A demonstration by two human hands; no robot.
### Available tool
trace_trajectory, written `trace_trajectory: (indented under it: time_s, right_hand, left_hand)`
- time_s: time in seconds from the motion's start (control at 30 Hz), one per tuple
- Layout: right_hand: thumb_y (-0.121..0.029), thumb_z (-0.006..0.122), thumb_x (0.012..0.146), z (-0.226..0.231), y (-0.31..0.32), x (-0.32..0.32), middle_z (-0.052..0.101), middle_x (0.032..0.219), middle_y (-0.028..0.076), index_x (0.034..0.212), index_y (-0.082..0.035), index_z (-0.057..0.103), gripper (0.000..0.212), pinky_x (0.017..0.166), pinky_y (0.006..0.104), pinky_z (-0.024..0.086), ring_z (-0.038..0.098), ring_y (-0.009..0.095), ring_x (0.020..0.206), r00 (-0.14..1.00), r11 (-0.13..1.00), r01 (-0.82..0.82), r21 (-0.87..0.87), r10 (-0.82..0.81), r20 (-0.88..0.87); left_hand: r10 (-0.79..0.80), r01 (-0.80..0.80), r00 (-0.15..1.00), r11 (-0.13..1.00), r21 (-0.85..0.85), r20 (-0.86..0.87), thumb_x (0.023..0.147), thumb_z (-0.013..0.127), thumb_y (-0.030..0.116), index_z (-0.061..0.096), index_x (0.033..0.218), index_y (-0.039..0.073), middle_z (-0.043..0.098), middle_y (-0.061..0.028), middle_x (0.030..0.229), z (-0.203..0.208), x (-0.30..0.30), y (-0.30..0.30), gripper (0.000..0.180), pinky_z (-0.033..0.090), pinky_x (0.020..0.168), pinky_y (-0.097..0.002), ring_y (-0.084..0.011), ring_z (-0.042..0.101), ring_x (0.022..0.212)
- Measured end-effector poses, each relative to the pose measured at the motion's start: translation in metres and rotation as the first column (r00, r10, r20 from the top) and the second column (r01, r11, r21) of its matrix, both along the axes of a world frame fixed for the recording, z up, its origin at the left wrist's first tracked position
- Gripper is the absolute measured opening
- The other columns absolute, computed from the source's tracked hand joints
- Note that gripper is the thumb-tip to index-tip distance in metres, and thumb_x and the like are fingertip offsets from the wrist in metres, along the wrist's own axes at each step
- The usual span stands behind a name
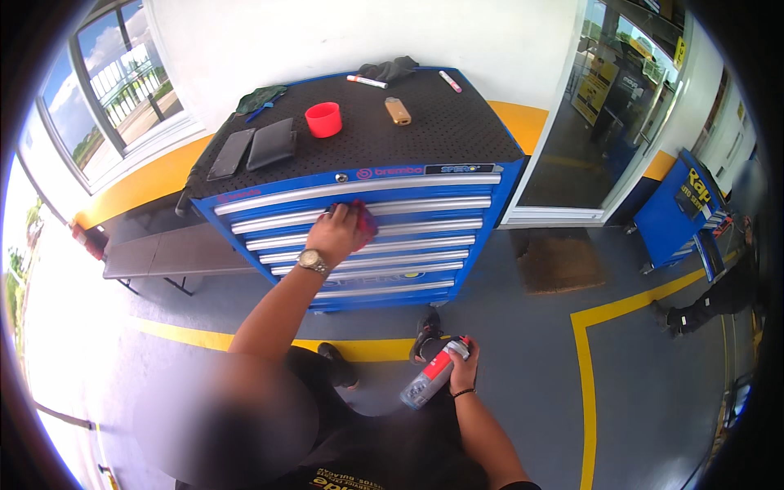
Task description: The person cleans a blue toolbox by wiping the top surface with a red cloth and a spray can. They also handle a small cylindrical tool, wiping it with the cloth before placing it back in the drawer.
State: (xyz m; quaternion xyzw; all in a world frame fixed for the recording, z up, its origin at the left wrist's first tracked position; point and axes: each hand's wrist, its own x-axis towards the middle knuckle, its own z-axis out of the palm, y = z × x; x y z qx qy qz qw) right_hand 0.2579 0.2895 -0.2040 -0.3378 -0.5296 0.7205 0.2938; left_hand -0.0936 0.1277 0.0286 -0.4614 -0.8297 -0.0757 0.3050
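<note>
My left hand (333, 233), with a metal watch at the wrist, is closed on a red cloth (367, 228). It presses the cloth against the upper drawer fronts of a blue tool chest (508, 181) with long silver drawer handles. Some of the cloth is hidden under my fingers. Lower down and to the right, my right hand (465, 369) grips a red and grey spray can (431, 379) near its top. The can is tilted in front of my body, apart from the chest.
On the chest's black top (359, 151) sit a red round cup (323, 120), a dark wallet (271, 144), a phone (232, 153), a tan lighter-like object (398, 111), markers (367, 82) and dark cloths (387, 70). A bench (175, 251) stands left; a doormat (559, 260) and another person's leg (709, 302) are right.
</note>
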Motion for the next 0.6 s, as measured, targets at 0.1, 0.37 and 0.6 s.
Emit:
trace_trajectory:
  time_s: [0.1, 0.37, 0.6]
  right_hand:
    - [-0.011, 0.075, 0.085, -0.007, 0.001, 0.000, 0.059, 0.128, 0.013, 0.140, -0.002, 0.048, 0.061, 0.100, 0.0363, 0.049, 0.060, 0.024, 0.115, 0.999, 0.998, -0.010, 0.057, 0.008, 0.040]
    - [-0.016, 0.079, 0.084, 0.006, 0.004, 0.000, 0.062, 0.122, 0.011, 0.137, -0.003, 0.050, 0.062, 0.098, 0.0332, 0.050, 0.061, 0.020, 0.111, 0.999, 1.000, -0.002, 0.024, 0.001, 0.041]
    - [-0.015, 0.078, 0.084, 0.004, 0.004, 0.000, 0.062, 0.123, 0.012, 0.139, -0.003, 0.049, 0.063, 0.099, 0.0346, 0.050, 0.062, 0.022, 0.114, 0.994, 0.994, -0.018, 0.109, 0.005, 0.112]
  left_hand:
    - [0.190, -0.196, 0.970, 0.980, 0.027, 0.149, 0.077, 0.083, 0.037, 0.062, 0.127, 0.002, 0.064, -0.0162, 0.114, -0.013, -0.027, -0.080, 0.065, 0.058, 0.084, -0.0445, -0.0350, 0.067, 0.097]
    - [0.508, -0.521, 0.849, 0.851, 0.069, 0.148, 0.081, 0.077, 0.032, 0.055, 0.140, 0.005, 0.060, -0.0186, 0.121, -0.046, -0.100, -0.244, 0.069, 0.055, 0.092, -0.0503, -0.0427, 0.062, 0.109]
    - [0.590, -0.607, 0.765, 0.795, -0.016, 0.258, 0.084, 0.069, 0.030, 0.068, 0.114, 0.008, 0.067, -0.0196, 0.115, 0.001, -0.055, -0.213, 0.037, 0.056, 0.091, -0.0499, -0.0396, 0.067, 0.107]
